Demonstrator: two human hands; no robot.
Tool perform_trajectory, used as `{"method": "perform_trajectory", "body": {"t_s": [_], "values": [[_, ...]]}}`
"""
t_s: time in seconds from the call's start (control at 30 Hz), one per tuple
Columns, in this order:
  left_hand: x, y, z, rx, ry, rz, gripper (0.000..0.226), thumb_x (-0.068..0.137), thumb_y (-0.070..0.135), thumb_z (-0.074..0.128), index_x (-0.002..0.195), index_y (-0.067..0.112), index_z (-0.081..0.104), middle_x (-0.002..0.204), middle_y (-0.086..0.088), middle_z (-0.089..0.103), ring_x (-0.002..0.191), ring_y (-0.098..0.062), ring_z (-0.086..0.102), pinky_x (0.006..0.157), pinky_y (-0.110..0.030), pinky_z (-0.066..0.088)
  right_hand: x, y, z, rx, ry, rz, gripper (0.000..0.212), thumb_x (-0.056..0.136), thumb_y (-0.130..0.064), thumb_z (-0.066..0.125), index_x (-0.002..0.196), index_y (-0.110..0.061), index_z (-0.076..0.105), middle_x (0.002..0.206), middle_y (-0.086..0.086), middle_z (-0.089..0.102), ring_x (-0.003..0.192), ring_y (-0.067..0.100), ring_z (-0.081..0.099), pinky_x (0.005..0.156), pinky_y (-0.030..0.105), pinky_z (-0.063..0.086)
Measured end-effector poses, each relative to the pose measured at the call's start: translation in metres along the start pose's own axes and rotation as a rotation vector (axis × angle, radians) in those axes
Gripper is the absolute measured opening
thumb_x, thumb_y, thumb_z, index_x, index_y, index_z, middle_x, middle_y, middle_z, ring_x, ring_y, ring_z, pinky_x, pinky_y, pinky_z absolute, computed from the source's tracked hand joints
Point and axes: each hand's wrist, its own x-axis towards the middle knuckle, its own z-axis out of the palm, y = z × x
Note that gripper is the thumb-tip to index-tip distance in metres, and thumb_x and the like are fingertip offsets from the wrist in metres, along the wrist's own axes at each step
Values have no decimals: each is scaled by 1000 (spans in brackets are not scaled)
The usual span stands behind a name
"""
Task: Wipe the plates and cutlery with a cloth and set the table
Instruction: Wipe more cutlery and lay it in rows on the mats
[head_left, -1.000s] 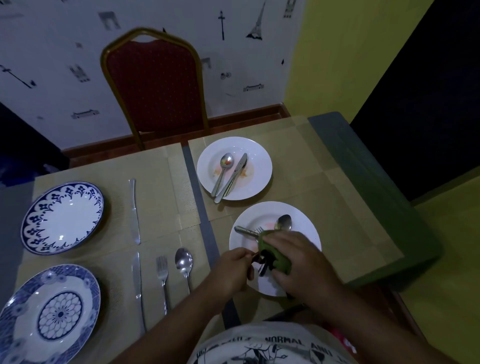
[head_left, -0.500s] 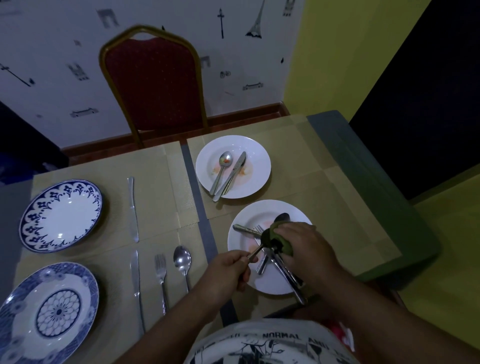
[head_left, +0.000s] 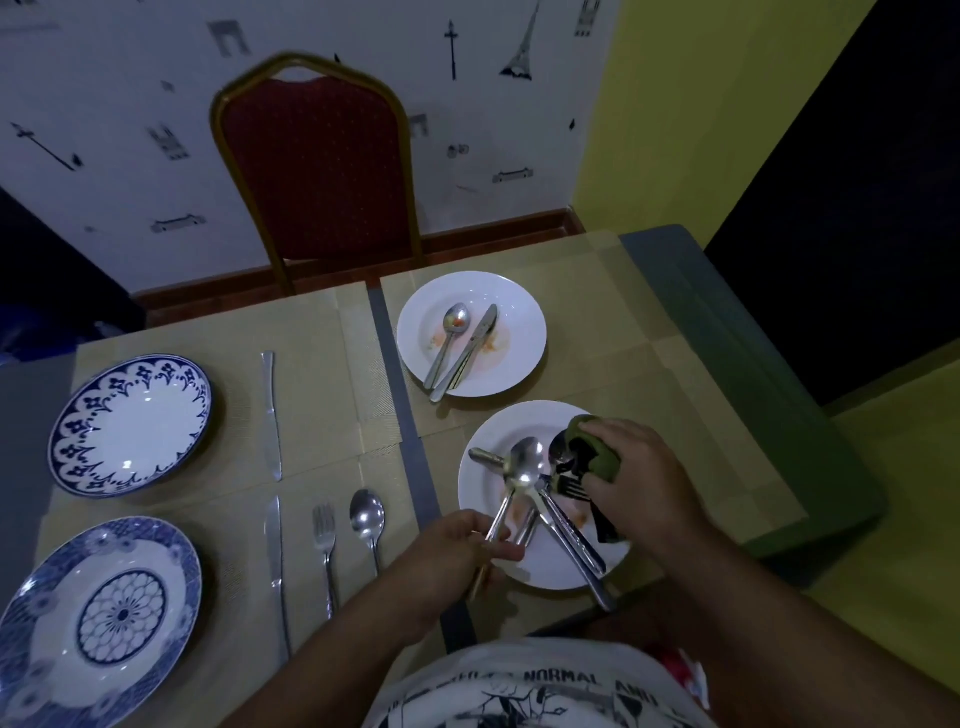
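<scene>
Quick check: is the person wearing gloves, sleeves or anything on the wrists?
No. The left hand and right hand are ungloved, and no sleeve, watch or band shows above either. The shirt is white with black print.

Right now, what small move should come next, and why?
Probably the left hand carries its shiny steel spoon beside the lone steel knife by the far blue-patterned plate: the spoon looks clean, sits apart from the green cloth in the right hand, and that setting has no spoon.

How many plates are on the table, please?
4. At the left: the far blue plate and the near blue plate. At the right: the far white plate and the near white plate. None seems hidden.
</scene>
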Motion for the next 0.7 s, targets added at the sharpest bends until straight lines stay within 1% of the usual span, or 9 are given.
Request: {"method": "perform_trajectory", "body": {"t_s": [0.1,0.17,0.23,0.33,0.4,0.47,0.53,0.63,0.7], "values": [[4,1,4,-40,56,-7,23,96,2,46,108,8,65,84,-9,66,67,-17,53,60,-27,41,-9,-2,1,69,9,5,63,70,-9,76,129,-28,61,123,-11,59,118,9,50,98,25,43],[4,3,9,8,90,13,18,101,14,47,111,12,63,85,-8,60,62,-16,47,55,-25,37,-17,-4,4,61,4,-32,64,69,-11,77,129,-28,61,123,-11,59,116,7,49,96,22,40],[5,5,11,64,102,72,21,105,25,45,111,16,64,87,-6,61,57,-15,45,51,-24,36,-25,-8,10,52,-7,-116,65,69,-12,78,130,-27,60,125,-12,59,117,5,47,97,23,41],[4,6,10,-18,40,96,30,107,21,39,111,15,68,81,-6,65,51,-13,45,49,-24,33,-34,-14,17,71,-62,-298,64,67,-13,73,130,-22,61,129,-8,59,122,8,48,103,28,42],[2,6,9,-49,-28,91,31,107,18,39,112,13,69,69,-4,62,46,-12,43,48,-22,29,-35,-15,19,32,-109,-454,64,65,-14,71,128,-16,62,130,-4,59,124,9,47,107,24,36],[0,4,7,-63,-59,106,30,107,16,40,114,14,70,60,-2,54,42,-10,36,46,-19,25,-31,-14,18,-3,-133,-521,62,66,-15,69,128,-14,62,131,-3,59,125,10,47,108,22,33],[0,1,3,-49,-44,121,31,107,17,42,112,18,72,58,0,47,42,-9,32,45,-19,23,-23,-12,18,16,-118,-459,60,70,-16,68,129,-18,61,130,-5,60,123,9,48,105,23,38],[-2,-5,-5,-79,-29,117,32,107,18,43,109,21,75,59,-1,44,46,-11,29,46,-22,22,-11,-11,14,35,-83,-254,60,72,-16,69,130,-25,59,127,-10,60,119,11,51,96,23,42],[-4,-7,-6,-112,-41,110,33,107,17,43,110,20,75,60,-2,43,47,-12,27,46,-22,21,-11,-14,10,24,-79,-260,58,71,-15,69,128,-24,61,125,-9,61,116,12,52,94,22,42]]}}
